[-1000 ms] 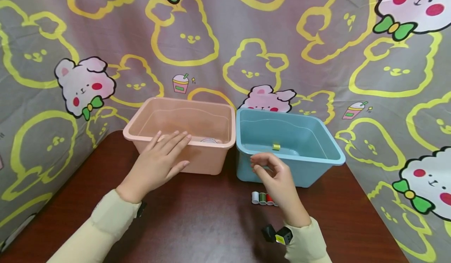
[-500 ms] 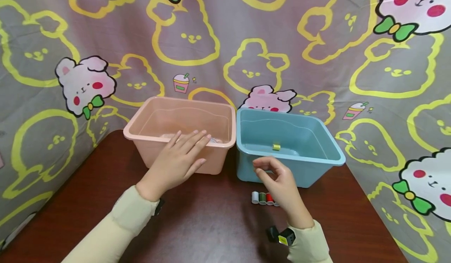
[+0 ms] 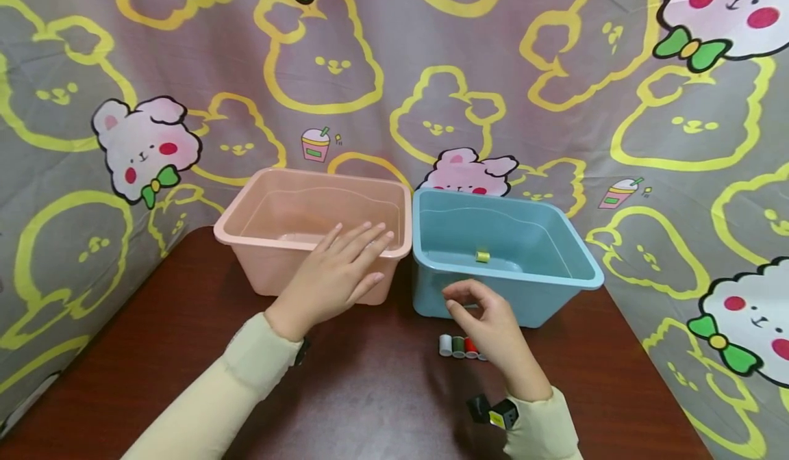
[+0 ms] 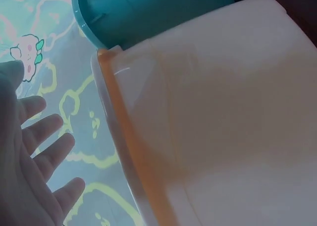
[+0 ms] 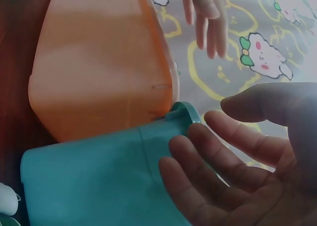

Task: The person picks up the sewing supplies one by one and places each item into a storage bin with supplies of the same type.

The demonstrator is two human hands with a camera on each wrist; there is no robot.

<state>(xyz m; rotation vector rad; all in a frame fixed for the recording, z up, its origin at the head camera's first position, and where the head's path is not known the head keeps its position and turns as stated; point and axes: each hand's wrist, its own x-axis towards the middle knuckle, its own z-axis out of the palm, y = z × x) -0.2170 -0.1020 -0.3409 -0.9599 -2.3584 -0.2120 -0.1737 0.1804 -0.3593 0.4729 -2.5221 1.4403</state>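
My left hand (image 3: 333, 278) is held with straight fingers in front of the right part of the pink bin (image 3: 265, 268), with nothing in it. In the left wrist view its fingers are spread apart from the bin's rim. My right hand (image 3: 490, 326), fingers loosely bent and holding nothing, hovers before the near wall of the blue bin (image 3: 542, 302). A small yellow thread spool (image 3: 483, 257) lies inside that bin. On the table below are a white spool (image 3: 446, 346), a green spool (image 3: 459, 347) and a red spool (image 3: 471, 348); another beside them is mostly hidden by my right hand.
Both bins stand side by side at the back of the dark wooden table (image 3: 370, 405), nearly touching. Behind them hangs a patterned curtain (image 3: 345, 49). Each wrist wears a small black camera, the right camera (image 3: 502, 413) showing a yellow label.
My left hand has moved right along the front of the pink bin, now covering most of a small whitish thing seen inside it earlier. My right hand has dropped slightly.
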